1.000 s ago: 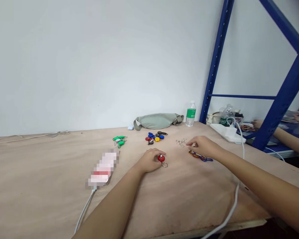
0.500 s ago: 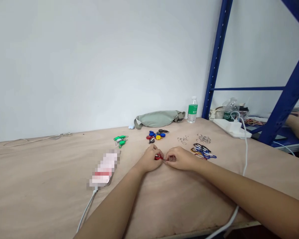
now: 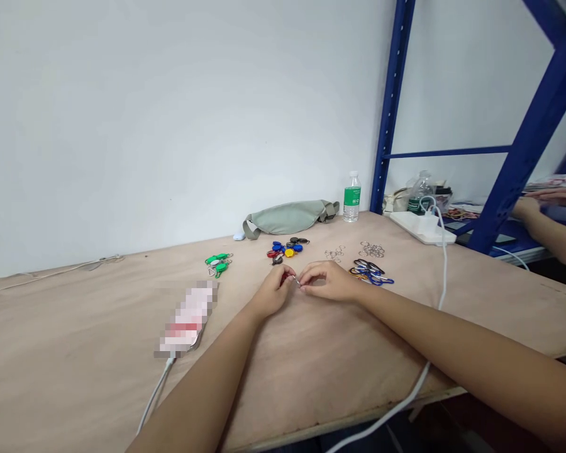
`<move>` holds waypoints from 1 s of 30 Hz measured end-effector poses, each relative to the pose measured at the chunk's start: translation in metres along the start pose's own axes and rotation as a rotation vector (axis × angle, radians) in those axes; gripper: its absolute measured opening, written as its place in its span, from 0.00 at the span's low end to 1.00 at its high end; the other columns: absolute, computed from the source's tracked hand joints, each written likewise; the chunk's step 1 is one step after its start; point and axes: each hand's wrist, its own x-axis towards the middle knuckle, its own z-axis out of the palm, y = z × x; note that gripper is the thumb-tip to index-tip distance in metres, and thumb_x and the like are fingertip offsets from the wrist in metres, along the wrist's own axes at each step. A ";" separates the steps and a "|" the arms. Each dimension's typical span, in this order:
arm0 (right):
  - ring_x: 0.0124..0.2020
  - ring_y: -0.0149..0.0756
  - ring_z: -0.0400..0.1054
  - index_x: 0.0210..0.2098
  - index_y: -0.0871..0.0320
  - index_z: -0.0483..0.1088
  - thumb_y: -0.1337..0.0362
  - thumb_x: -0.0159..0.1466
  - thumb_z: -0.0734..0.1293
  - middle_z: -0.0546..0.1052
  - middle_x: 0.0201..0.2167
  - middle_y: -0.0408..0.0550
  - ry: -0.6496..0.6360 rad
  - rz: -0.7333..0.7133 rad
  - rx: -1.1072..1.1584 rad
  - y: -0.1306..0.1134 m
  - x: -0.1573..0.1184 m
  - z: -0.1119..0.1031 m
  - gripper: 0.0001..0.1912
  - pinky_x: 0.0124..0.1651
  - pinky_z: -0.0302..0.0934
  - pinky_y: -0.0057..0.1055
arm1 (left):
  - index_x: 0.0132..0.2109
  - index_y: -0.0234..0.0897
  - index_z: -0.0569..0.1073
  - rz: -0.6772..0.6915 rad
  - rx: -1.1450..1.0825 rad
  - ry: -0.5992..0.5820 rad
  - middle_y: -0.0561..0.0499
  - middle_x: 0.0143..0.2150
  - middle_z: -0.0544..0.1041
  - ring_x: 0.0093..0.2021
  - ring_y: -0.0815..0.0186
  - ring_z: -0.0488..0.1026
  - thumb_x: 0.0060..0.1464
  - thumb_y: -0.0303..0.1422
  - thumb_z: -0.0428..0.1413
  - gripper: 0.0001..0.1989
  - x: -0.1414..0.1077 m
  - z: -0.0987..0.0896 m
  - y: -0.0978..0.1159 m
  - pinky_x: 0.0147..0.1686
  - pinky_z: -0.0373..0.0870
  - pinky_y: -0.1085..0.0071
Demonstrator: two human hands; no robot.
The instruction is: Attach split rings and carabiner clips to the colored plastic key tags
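Together, both hands (image 3: pixel 270 293) (image 3: pixel 329 281) pinch a metal piece (image 3: pixel 296 280) (bottle's green label (image 3: pixel 351 196) unreadably small).

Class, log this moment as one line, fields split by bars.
left hand: holding red reel, mostly hidden | right hand: touching metal piece | beside right hand: carabiners | beyond hands: reels

Held item (image 3: pixel 297 281): silvery. Left reels (image 3: pixel 221 268): mostly green. Mixed reels (image 3: pixel 289 253): blue, red, yellow, black. Carabiners (image 3: pixel 375 277): blue, black, orange. Split rings (image 3: pixel 372 250): silver. Desk (image 3: pixel 99 352): plain tan. Waist pouch (image 3: pixel 285 218): grey-green. Small object (image 3: pixel 239 237): pale blue. Bottle (image 3: pixel 351 213): clear; label (image 3: pixel 351 195) green with white print. Rack (image 3: pixel 392 107): deep blue. Power strip (image 3: pixel 417 228) and cable (image 3: pixel 444 270): white. Wall (image 3: pixel 170 113): pale grey.
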 end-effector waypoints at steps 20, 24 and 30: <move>0.31 0.32 0.70 0.31 0.60 0.73 0.68 0.53 0.62 0.76 0.30 0.49 0.142 0.124 0.081 0.010 0.000 0.000 0.08 0.34 0.65 0.27 | 0.37 0.36 0.64 0.038 0.047 0.053 0.49 0.37 0.69 0.35 0.68 0.65 0.54 0.35 0.44 0.09 -0.003 -0.001 0.020 0.34 0.62 0.73; 0.33 0.33 0.70 0.28 0.59 0.73 0.67 0.52 0.65 0.76 0.31 0.48 0.103 0.035 0.026 0.005 -0.001 -0.003 0.06 0.39 0.64 0.28 | 0.35 0.36 0.64 0.021 0.037 0.117 0.50 0.34 0.69 0.33 0.69 0.65 0.53 0.35 0.46 0.07 -0.003 -0.002 0.021 0.33 0.61 0.74; 0.35 0.32 0.68 0.27 0.57 0.73 0.67 0.52 0.65 0.74 0.33 0.48 0.132 -0.063 -0.071 -0.002 -0.001 -0.006 0.05 0.40 0.62 0.28 | 0.34 0.36 0.64 0.041 0.035 0.123 0.51 0.32 0.69 0.32 0.70 0.65 0.52 0.34 0.46 0.07 -0.003 -0.002 0.021 0.33 0.61 0.74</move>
